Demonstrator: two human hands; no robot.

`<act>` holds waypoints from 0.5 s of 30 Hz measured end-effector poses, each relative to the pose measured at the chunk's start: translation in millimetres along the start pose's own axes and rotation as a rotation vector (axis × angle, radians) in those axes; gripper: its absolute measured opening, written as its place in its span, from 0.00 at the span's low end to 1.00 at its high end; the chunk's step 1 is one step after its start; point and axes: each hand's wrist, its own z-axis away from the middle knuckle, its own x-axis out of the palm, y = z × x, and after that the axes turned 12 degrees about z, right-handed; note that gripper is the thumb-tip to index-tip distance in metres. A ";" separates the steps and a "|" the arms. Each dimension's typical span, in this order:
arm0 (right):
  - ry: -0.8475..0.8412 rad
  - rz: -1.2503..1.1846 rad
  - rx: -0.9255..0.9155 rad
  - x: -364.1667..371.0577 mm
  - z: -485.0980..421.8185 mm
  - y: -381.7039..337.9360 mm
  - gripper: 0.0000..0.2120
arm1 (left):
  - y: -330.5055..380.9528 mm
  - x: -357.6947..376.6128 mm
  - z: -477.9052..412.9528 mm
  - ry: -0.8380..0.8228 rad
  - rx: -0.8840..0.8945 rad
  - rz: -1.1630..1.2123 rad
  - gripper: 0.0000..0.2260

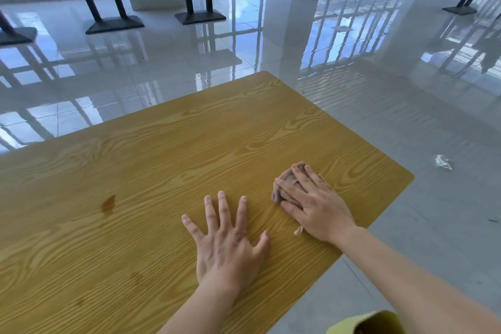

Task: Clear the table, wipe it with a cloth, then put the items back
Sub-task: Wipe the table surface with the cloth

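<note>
I see the surface point(162, 157) run wide to the left of my left hand point(227, 241), which lies flat and spread, holding nothing. My right hand point(311, 203) presses straight-fingered on the bunched cloth point(286, 182). The cloth's length follows my fingers, pointing far-left. The surface's right edge is near that hand. A brown stain point(108, 203) sits well left.

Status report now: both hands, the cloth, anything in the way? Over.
Left hand flat, fingers spread, on yellow wood-grain table. Right hand presses crumpled purple-grey cloth near table's right edge. Brown stain at left not yet wiped.
</note>
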 end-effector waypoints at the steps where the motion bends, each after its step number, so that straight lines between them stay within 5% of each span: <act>1: -0.034 -0.023 0.113 -2.2 -12.4 7.3 0.28 | -0.3 0.4 -0.3 0.004 0.002 0.002 0.38; 4: -0.099 -0.002 0.340 -6.5 -55.7 -12.6 0.29 | -0.2 1.4 -1.4 0.011 0.006 0.001 0.39; 10: 0.037 -0.036 -0.087 -4.8 -19.5 -64.3 0.27 | -1.5 3.9 0.1 0.057 0.026 0.034 0.39; 15: -0.071 -0.058 0.327 -7.4 -77.9 -37.6 0.28 | -1.1 1.3 0.9 0.049 0.037 0.038 0.39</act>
